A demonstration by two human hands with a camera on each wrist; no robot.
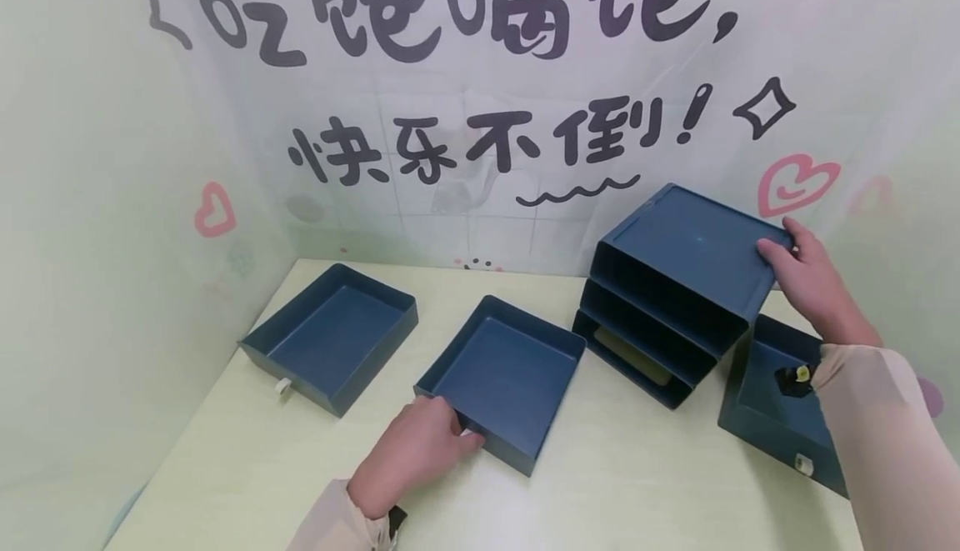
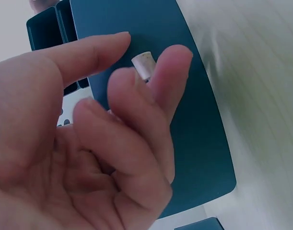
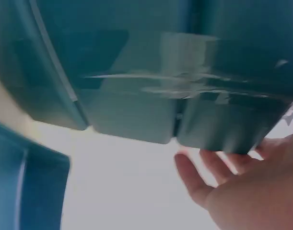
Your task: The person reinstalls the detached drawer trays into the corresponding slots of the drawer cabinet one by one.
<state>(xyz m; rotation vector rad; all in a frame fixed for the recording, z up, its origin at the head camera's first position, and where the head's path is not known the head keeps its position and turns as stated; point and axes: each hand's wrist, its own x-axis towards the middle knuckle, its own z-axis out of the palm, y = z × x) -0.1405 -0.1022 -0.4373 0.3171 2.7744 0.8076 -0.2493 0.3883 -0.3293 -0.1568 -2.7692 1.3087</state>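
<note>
My left hand (image 1: 420, 447) is at the front of the middle dark blue drawer (image 1: 517, 368). In the left wrist view a white pull tab (image 2: 144, 65) shows between thumb and index finger, with a gap at the thumb; the other fingers are loosely bent. At the right stands a dark blue drawer cabinet (image 1: 690, 238) with three bays facing front. My right hand (image 1: 813, 288) holds its rear right top corner, thumb on top. In the right wrist view its fingertips (image 3: 184, 165) meet the cabinet's back edge.
Another blue drawer (image 1: 330, 338) with a white tab sits at the left. A third drawer (image 1: 776, 426) lies right of the cabinet, partly behind the right sleeve (image 1: 892, 443). A printed curtain (image 1: 480, 234) hangs at the rear of the pale table (image 1: 585, 493).
</note>
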